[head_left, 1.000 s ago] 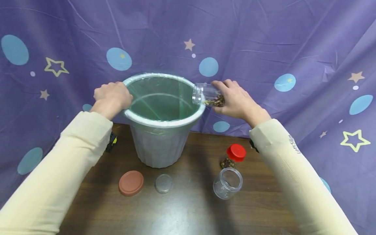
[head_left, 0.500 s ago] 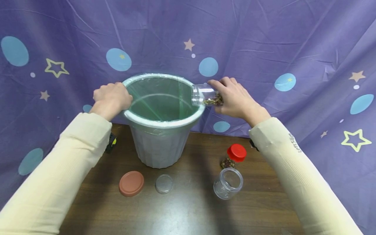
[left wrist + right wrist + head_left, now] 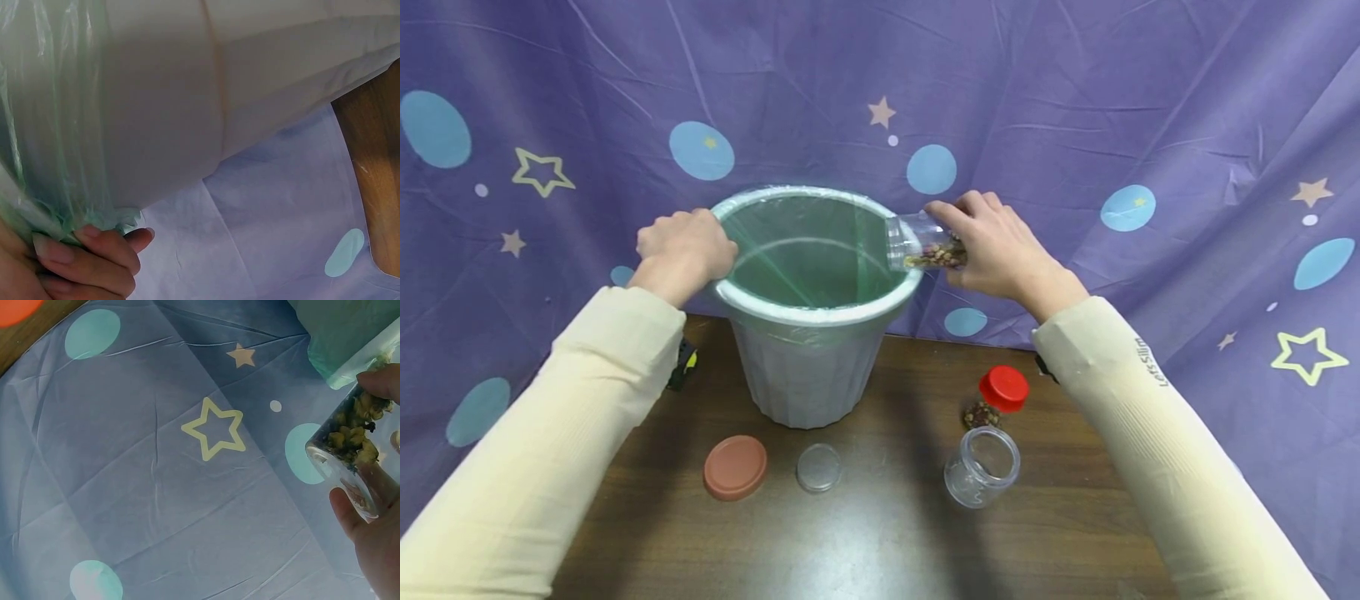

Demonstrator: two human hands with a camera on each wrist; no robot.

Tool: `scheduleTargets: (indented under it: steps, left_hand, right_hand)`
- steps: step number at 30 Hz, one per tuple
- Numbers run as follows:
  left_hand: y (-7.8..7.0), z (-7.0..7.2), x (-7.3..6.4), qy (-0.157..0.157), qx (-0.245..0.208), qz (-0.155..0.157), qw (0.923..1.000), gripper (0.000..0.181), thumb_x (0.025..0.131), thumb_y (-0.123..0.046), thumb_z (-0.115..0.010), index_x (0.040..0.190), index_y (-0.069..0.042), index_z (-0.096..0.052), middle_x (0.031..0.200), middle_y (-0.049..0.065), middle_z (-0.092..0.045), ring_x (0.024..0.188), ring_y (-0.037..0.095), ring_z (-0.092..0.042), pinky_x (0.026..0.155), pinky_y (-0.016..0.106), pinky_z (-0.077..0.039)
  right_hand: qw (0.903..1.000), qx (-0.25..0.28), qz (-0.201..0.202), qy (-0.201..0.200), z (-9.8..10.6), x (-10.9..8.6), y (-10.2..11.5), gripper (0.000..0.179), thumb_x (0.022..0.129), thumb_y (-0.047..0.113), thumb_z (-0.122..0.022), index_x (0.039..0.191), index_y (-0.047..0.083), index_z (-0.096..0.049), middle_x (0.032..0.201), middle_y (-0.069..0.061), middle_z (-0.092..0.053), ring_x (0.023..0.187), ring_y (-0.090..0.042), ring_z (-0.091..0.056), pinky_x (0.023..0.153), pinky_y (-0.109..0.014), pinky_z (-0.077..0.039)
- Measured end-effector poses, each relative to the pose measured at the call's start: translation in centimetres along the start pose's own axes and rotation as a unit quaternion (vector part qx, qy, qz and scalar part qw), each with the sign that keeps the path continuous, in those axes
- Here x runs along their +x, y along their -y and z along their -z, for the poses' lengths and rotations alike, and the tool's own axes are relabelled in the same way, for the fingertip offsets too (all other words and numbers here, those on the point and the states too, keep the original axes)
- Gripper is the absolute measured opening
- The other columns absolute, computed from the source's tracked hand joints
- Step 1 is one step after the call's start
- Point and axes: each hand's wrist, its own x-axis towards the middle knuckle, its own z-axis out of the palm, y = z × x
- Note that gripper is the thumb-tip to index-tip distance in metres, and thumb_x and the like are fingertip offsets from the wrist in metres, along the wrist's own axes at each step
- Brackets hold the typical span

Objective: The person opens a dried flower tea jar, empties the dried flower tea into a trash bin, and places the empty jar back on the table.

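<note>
My left hand (image 3: 687,250) grips the left rim of a light grey trash bin (image 3: 808,383) lined with a thin green bag. In the left wrist view its curled fingers (image 3: 94,262) hold the gathered edge of the bag (image 3: 69,125). On the right side, my right hand (image 3: 1000,254) holds a clear jar (image 3: 904,229) lying nearly sideways, its uncapped mouth just over the bin's right rim. Dried flower buds (image 3: 934,255) lie along the jar's lower side. The right wrist view shows thumb and fingers around the jar's base, with yellowish dried flowers (image 3: 353,434) inside.
A wooden table (image 3: 865,542) bears a reddish lid (image 3: 735,467), a clear round lid (image 3: 818,467), an uncapped clear jar (image 3: 973,483), and behind it a red-capped jar (image 3: 1004,389) with dried contents. A purple patterned cloth (image 3: 1037,83) hangs behind the bin.
My right hand has moved slightly left, bringing the jar's mouth further over the rim. The dried flowers have slid towards the mouth. My left hand stays on the rim.
</note>
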Motion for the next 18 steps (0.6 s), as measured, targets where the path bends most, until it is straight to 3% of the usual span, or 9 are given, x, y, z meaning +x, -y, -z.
scheduleTargets:
  steps: [5, 13, 18]
  left_hand:
    - [-0.06, 0.02, 0.06, 0.004, 0.000, 0.003, 1.0000, 0.056, 0.095, -0.036, -0.043, 0.121, 0.012, -0.055, 0.123, 0.038, -0.056, 0.111, 0.054, -0.056, 0.085, 0.059, -0.048]
    - [0.01, 0.08, 0.01, 0.007, 0.002, 0.007, 1.0000, 0.057, 0.095, -0.037, -0.043, 0.122, 0.012, -0.054, 0.124, 0.038, -0.055, 0.112, 0.054, -0.056, 0.086, 0.060, -0.048]
    - [-0.11, 0.09, 0.04, 0.010, 0.002, 0.005, 0.9999, 0.055, 0.095, -0.036, -0.042, 0.121, 0.011, -0.055, 0.124, 0.037, -0.055, 0.111, 0.053, -0.056, 0.086, 0.059, -0.048]
  right_hand:
    - [1.0000, 0.000, -0.007, 0.006, 0.04, 0.17, 0.13, 0.079, 0.071, 0.020, -0.079, 0.143, 0.019, -0.048, 0.118, -0.017, -0.056, 0.102, -0.036, -0.050, 0.087, -0.051, -0.045]
    - [0.9994, -0.006, 0.027, -0.020, -0.03, 0.63, 0.60, 0.074, 0.070, 0.016, -0.076, 0.140, 0.017, -0.050, 0.125, -0.018, -0.056, 0.106, -0.039, -0.051, 0.088, -0.053, -0.046]
    - [0.9995, -0.005, 0.023, -0.022, -0.23, 0.63, 0.75, 0.073, 0.072, 0.017, -0.078, 0.140, 0.018, -0.050, 0.126, -0.019, -0.055, 0.109, -0.039, -0.051, 0.089, -0.053, -0.047]
